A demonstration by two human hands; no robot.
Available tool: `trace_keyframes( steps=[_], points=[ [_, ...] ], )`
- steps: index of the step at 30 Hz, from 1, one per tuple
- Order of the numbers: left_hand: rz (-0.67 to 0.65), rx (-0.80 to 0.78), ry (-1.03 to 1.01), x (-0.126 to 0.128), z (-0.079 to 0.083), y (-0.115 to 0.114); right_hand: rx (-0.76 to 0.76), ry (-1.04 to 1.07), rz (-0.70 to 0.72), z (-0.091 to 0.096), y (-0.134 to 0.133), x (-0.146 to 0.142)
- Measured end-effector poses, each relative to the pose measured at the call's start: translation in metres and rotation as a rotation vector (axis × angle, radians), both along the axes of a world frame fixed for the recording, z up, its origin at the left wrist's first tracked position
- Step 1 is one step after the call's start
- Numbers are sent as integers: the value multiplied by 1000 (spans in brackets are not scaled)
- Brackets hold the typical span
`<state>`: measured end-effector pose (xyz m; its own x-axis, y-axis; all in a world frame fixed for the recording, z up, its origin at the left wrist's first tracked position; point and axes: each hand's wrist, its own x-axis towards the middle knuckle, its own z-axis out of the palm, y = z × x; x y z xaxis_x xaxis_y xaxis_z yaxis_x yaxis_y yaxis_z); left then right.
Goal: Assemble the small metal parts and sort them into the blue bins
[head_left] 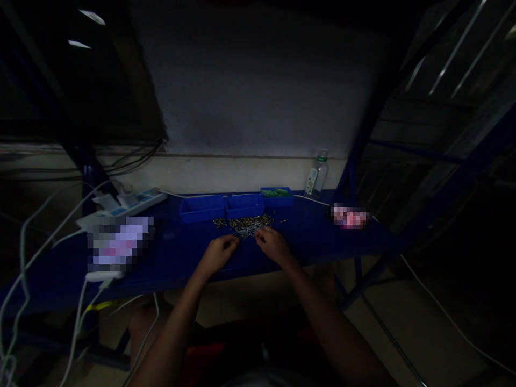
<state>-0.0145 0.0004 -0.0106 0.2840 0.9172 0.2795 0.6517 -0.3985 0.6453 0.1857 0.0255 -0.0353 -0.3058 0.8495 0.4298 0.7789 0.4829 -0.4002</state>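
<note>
Both half-curled, grasp unclear, left hand [217,253] and right hand [274,244] touch screws [244,223] on dim blue bench [181,260]

On the blue table [306,236], two blue bins [201,208] and a smaller bin of green parts [277,195] are lined along the rear edge, a clear bottle [316,174] is stood at the table's back right, a white power strip [133,203] is laid back left, and white cables [76,317] are hung off the table's left end.
</note>
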Motion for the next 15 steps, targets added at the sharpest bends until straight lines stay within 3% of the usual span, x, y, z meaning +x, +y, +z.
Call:
trace_keyframes(
  steps=[15],
  points=[
    [-1,0,12,1,2,0,-18,-3,-24,3,-3,-2]
  ],
)
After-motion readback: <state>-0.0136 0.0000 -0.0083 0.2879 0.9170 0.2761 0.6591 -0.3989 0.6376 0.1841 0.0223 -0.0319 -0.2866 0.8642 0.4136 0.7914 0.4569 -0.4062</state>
